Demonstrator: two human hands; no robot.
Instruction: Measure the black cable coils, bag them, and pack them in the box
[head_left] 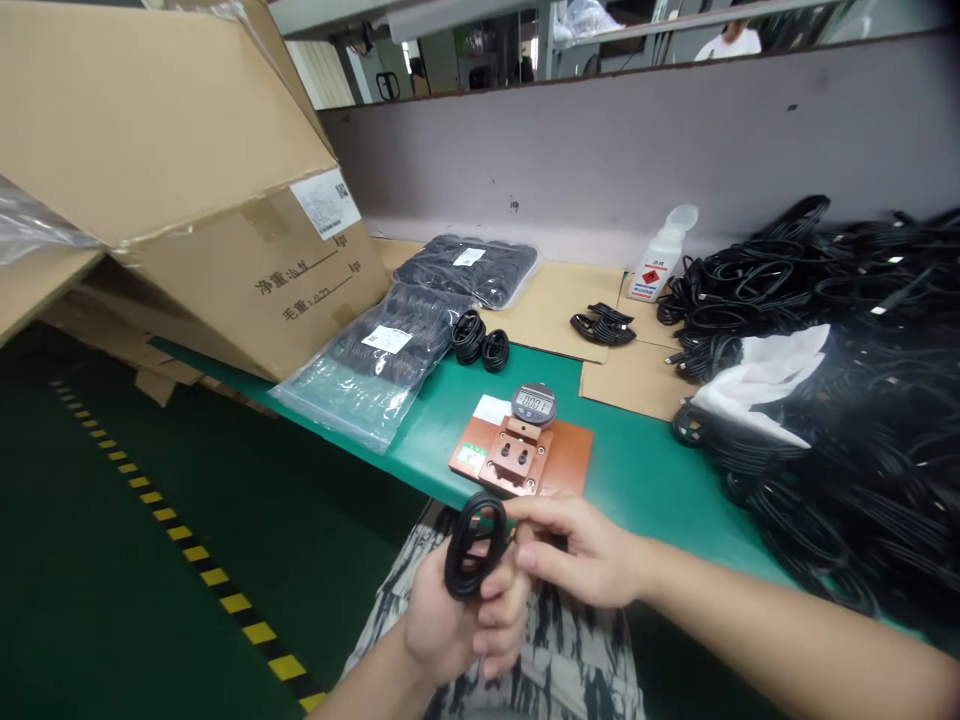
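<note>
A coiled black cable (474,548) is held up in front of the table edge. My left hand (465,610) is closed around the lower part of the coil, with its fingers curled. From the right, my right hand (577,550) reaches in with thumb and index finger bent against the coil and my left fingertips; what lies between them is partly hidden. Just beyond the hands stands a digital dial gauge (534,403) on a copper-coloured metal fixture (517,455), its display reading near zero.
A large cardboard box (247,270) leans at the left. Bagged cables (405,330) and two small coils (480,342) lie behind the gauge. A white bottle (656,265) stands at the back. A big pile of black cables (840,330) with a white cloth (765,385) covers the right.
</note>
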